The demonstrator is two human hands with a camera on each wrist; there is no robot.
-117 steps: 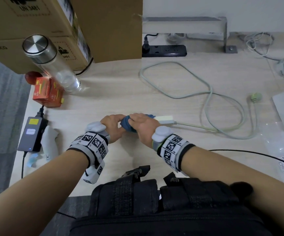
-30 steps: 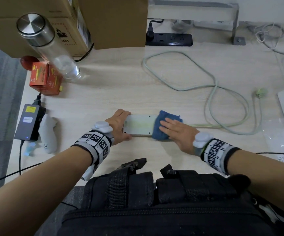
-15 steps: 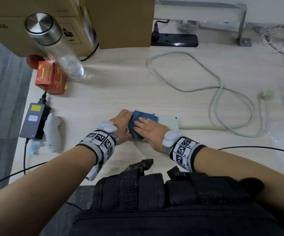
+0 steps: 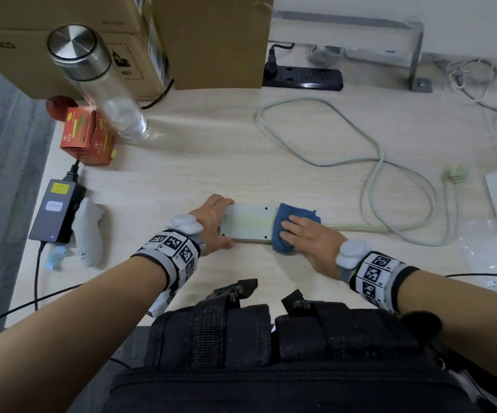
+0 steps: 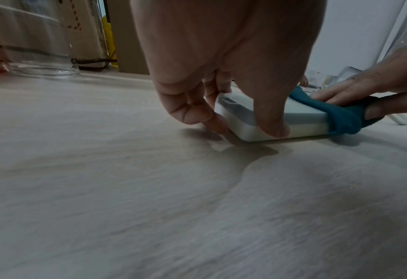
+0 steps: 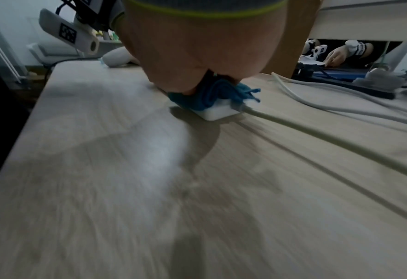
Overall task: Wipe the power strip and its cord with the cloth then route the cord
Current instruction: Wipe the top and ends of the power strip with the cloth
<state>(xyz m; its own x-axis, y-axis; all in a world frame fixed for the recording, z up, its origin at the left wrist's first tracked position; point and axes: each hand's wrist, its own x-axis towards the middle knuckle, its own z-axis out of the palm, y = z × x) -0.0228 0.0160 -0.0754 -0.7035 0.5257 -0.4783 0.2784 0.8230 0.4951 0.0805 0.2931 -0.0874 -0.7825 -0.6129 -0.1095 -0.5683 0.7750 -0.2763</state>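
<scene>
Now, step in hand: wiping the upturned flat face of the power strip [image 4: 248, 223], judged well short of done, since the cord is not yet wiped or routed.
Power strip: one pale one, lying flat on the tabletop [image 4: 211, 162] close in front of the person, long axis running left to right between the hands.
Left hand [image 4: 211, 223]: fingers and thumb curled round the strip's left end, pinning it in place.
Right hand [image 4: 308, 234]: fingers laid out fairly straight, pressing the cloth [image 4: 289, 217] down on the strip's right end; the cloth drapes over the near edge.
Cloth: one, blue, bunched.
Key relation: the cord [image 4: 372, 174] leaves the strip's right end just beyond the cloth, so the right hand is the nearer one to run along it.
Cord: one, pale green, lying in loose loops to the right and far side, ending in one plug [image 4: 457, 175].
Other strip: one black power strip [image 4: 303, 76] at the far edge, well apart.
</scene>
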